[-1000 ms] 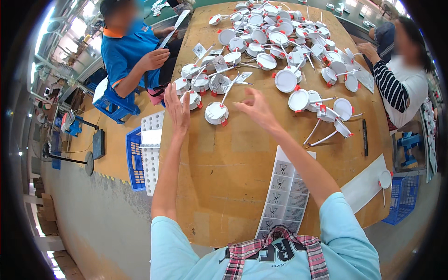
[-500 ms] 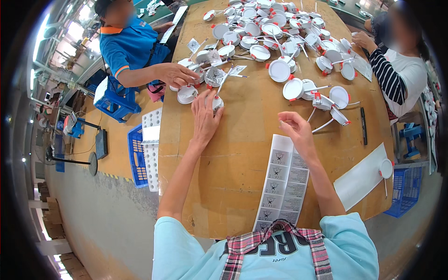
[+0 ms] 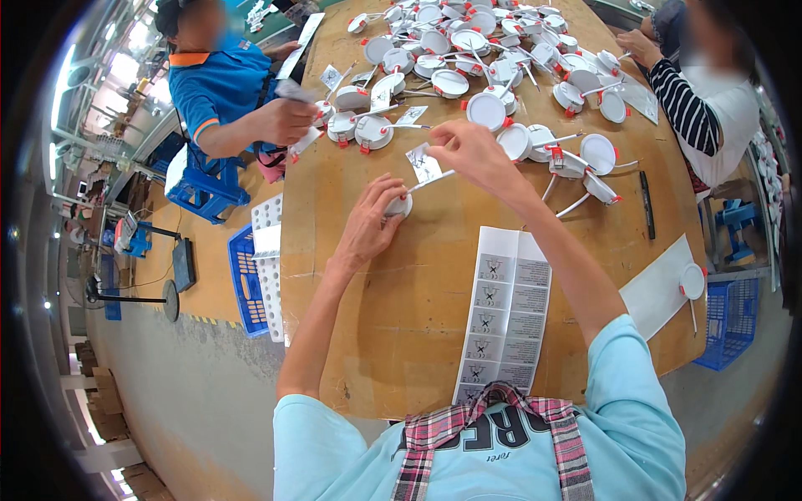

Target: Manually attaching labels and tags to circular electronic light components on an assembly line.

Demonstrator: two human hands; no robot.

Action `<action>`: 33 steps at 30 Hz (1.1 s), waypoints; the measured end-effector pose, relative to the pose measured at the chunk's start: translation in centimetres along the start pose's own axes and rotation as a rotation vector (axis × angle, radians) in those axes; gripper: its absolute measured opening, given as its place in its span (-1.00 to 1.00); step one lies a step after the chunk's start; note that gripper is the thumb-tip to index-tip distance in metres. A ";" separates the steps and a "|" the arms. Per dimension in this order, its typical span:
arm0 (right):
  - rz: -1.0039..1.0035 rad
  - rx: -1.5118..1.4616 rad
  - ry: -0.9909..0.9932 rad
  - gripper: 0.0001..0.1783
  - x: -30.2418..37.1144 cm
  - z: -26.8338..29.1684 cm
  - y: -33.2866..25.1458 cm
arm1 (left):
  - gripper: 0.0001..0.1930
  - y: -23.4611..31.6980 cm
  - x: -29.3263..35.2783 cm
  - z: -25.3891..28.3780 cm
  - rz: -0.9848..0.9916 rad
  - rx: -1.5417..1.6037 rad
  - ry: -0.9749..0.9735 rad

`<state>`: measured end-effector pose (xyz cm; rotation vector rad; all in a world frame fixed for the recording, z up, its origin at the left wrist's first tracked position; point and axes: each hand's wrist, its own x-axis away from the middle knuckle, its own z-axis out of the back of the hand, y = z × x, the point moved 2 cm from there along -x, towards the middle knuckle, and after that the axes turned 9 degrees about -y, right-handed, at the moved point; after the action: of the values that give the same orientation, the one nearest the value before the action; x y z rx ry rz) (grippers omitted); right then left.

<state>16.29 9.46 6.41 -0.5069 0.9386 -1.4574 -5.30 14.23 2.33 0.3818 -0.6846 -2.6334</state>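
Observation:
My left hand [image 3: 373,219] is closed around the side of a small round white downlight [image 3: 399,204], resting it on the table. A short white cable [image 3: 432,180] slants from that light up to the right. My right hand [image 3: 474,157] reaches across above it, thumb and fingertips pinched at the edge of a small printed label [image 3: 423,164]. The label hangs over the cable; whether it touches it, I cannot tell. Below my right forearm lies a sheet of printed labels [image 3: 503,309]. Beyond my left hand sits another downlight [image 3: 373,132] with red clips.
A large heap of white downlights [image 3: 468,37] covers the far table. Several more lie at the right, near a black pen [image 3: 647,205] and a white sheet [image 3: 660,288] with one light [image 3: 692,281]. A co-worker's hand [image 3: 288,121] is at the left; another person stands at the right.
My right hand has moved far and left from above the label sheet, a label now at its fingertips. My left hand has shifted slightly nearer with the downlight. The left co-worker's hand has pulled back.

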 end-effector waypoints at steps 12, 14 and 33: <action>-0.269 -0.451 -0.480 -0.65 -1.9 -4.6 3.4 | -0.72 -0.1 -3.2 1.3 0.282 0.673 0.208; -0.282 -0.517 -0.463 -0.64 -2.1 -4.7 3.3 | -0.74 -1.3 -4.2 0.9 0.305 0.694 0.137; -0.307 -0.270 -0.551 -0.56 -1.5 -3.8 -0.3 | -0.63 -2.6 -3.9 1.9 0.294 0.949 -0.145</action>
<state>13.31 11.80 4.85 -1.2262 0.6294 -1.3538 -3.26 18.76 3.21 0.2994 -1.8607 -1.9163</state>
